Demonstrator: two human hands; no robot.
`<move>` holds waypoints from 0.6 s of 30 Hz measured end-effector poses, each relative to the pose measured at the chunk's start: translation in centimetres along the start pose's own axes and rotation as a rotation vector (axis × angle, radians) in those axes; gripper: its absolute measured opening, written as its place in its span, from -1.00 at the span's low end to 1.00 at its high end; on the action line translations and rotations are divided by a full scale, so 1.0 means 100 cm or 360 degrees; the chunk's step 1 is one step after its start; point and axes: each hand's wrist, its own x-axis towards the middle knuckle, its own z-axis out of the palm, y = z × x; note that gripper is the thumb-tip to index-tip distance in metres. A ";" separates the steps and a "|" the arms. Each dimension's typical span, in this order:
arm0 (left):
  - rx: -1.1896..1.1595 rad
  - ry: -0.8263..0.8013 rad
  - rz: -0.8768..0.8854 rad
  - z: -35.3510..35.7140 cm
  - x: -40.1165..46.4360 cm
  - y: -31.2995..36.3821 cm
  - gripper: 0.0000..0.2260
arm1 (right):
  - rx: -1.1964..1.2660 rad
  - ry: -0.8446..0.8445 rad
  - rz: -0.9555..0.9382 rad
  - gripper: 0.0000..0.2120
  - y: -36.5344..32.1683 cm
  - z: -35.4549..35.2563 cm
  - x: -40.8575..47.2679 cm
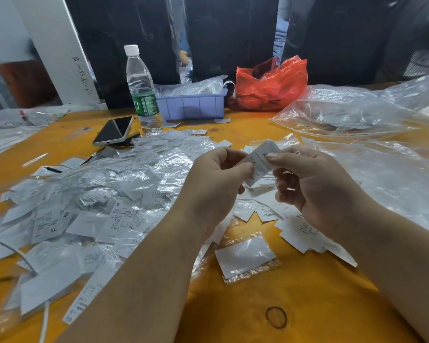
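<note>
My left hand and my right hand together pinch a small white size label printed with black text, held above the orange table at mid-frame. The left thumb lies on the label's lower left edge, and the right thumb presses on its upper right part. A big heap of similar labels in clear sleeves spreads over the table's left half. A single bagged blank label lies on the table below my hands. More loose labels sit under my right wrist.
A water bottle and a phone stand at the back left. Behind them are a purple bin of labels and a red plastic bag. Large clear plastic bags cover the right side.
</note>
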 end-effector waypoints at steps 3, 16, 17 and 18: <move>0.0049 -0.0020 -0.0004 0.000 0.000 0.001 -0.90 | -0.0034 0.0006 -0.0038 -0.96 0.000 -0.002 0.001; 0.0479 0.0097 0.0139 0.003 -0.002 -0.001 -0.83 | -0.0134 -0.0133 -0.0053 -0.58 -0.002 -0.003 0.001; 0.0522 0.0086 0.0171 0.005 -0.003 -0.001 -0.84 | -0.0150 -0.0144 -0.0046 -0.53 -0.003 -0.003 0.001; 0.0528 0.0076 0.0191 0.006 -0.004 -0.001 -0.86 | -0.0158 -0.0154 -0.0045 -0.50 -0.003 -0.003 0.001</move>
